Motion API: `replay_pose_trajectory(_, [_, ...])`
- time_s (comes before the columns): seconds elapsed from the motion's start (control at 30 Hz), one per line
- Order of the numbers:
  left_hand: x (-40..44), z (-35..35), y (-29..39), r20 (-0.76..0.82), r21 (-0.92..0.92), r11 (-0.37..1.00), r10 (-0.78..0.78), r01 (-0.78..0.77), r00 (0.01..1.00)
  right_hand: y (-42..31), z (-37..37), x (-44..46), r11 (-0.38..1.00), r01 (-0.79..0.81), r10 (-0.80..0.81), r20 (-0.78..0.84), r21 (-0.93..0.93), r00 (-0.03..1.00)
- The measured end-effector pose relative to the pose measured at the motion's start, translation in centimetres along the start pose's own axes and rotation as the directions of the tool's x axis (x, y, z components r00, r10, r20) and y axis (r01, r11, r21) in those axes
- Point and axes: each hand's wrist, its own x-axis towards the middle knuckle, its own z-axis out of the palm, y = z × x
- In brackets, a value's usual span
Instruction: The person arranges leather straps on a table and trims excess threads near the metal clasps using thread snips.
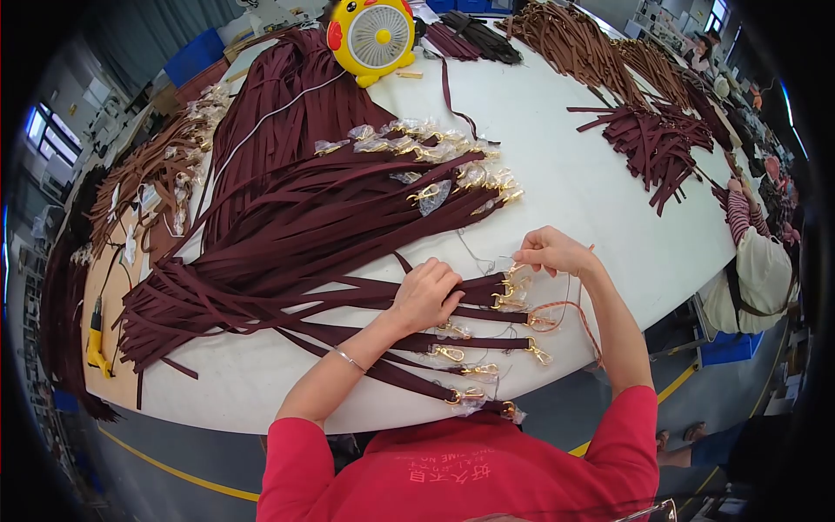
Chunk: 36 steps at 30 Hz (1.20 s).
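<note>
Presently, my left grip (426, 294) lies over a maroon strap (481, 288) on the bench (609, 209); I cannot tell its closure. My right grip (552, 250) pinches a gold clasp (507, 288) at the strap's end.

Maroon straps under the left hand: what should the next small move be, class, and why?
Probably the right hand should straighten the nearest gold clasps, because it is right beside them, while the left hand lies across the maroon straps and could steady them.
</note>
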Motion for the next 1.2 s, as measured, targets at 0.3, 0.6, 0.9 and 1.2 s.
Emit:
replay_pose_trajectory(0.3, [-0.2,0.2,-0.1,0.044,0.041,0.974,0.221,-0.223,0.974,-2.7,3.6,3.0,0.980,0.044,-0.021,0.118,-0.194,0.993])
replay_pose_trajectory(0.6, [-0.2,0.2,0.1,-0.012,0.006,0.967,0.255,-0.255,0.967,-1.4,1.6,2.2,0.972,-0.016,0.022,0.024,-0.235,0.999])
replay_pose_trajectory(0.9, [-0.4,0.2,0.3,-0.002,0.025,0.950,0.312,-0.312,0.950,-0.6,2.5,3.4,0.988,0.108,-0.102,0.064,-0.108,0.993])
replay_pose_trajectory(1.2, [4.2,-0.4,-1.4,-0.278,0.475,0.879,0.109,0.037,0.954,1.3,-0.8,2.5,0.993,0.096,-0.062,-0.377,0.073,0.924])
